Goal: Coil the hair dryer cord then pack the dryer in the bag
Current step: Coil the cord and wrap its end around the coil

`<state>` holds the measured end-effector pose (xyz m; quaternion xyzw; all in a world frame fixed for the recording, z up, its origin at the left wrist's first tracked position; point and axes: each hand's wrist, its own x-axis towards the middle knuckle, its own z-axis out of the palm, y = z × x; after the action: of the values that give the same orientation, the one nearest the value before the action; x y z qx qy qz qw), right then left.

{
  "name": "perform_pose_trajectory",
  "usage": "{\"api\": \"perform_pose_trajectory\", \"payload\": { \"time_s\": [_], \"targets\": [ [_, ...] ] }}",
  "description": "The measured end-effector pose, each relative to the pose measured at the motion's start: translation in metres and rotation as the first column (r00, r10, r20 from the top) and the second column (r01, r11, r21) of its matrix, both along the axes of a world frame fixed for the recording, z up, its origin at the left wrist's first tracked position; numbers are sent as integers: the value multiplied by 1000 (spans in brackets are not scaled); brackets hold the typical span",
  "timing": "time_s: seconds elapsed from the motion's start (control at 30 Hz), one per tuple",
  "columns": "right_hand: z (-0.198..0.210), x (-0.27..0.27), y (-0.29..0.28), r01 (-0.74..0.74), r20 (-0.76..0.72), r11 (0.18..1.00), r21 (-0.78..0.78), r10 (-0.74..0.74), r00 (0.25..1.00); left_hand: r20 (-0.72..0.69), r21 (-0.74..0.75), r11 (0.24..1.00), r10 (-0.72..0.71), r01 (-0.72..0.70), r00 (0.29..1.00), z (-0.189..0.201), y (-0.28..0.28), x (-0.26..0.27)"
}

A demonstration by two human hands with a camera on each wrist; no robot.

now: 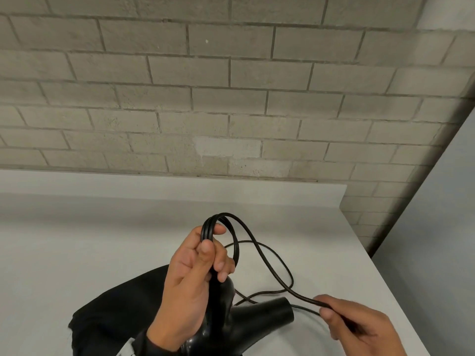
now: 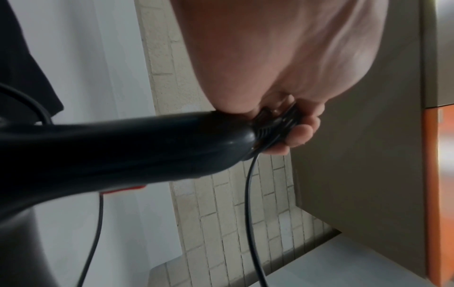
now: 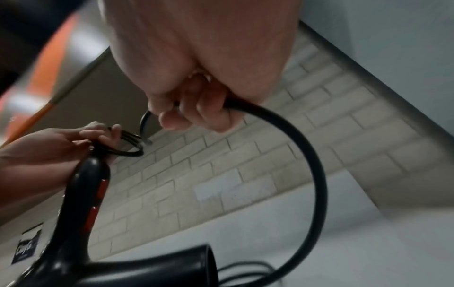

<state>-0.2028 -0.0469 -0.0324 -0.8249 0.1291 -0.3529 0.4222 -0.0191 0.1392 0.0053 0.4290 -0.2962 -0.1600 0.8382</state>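
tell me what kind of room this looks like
Hard to say; likely a plain utility or workroom indoors. A painted brick wall backs a bare white counter, with a grey partition at the right.

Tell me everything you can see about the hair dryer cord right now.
The cord is thin, black and rubbery-looking. A few loops are bunched in the left hand above the dryer's handle, from whose end it emerges. A loose strand runs to the right hand, which pinches it; more slack lies on the white table.
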Motion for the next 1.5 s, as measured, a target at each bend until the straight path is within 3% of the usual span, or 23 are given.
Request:
{"api": "perform_pose_trajectory", "payload": {
  "time_s": [0.1,0.27,0.33,0.47,0.6,0.83,1.07,1.23,1.5],
  "targets": [
    [16,-2,5,30,-73,959,-281,-53,996,44,17,1000,-2,1,999,0,-1,0],
    [33,5,21,36,-58,756,-653,-98,993,136,90,996,-28,16,990,1,-5,-4],
    [42,7,29,-1,-84,705,-710,-83,993,167,115,993,-32,13,985,2,-6,-6],
    [65,7,42,-65,-136,702,-709,-45,990,200,136,990,-49,22,978,2,-7,-7],
    [80,13,42,-149,-141,635,-758,65,988,196,134,990,-76,50,978,4,-6,-10],
    [88,27,31,-246,-156,695,-676,191,969,204,155,982,-136,106,969,3,-5,-13],
    [92,43,34,-345,-77,855,-387,343,936,191,148,970,-218,191,957,7,-5,-15],
    [89,55,41,-291,-31,906,-308,296,955,203,128,957,-282,261,938,9,-7,-17],
    [80,69,45,-324,56,930,-172,337,940,186,106,949,-311,296,932,5,-5,-15]
  ]
}}
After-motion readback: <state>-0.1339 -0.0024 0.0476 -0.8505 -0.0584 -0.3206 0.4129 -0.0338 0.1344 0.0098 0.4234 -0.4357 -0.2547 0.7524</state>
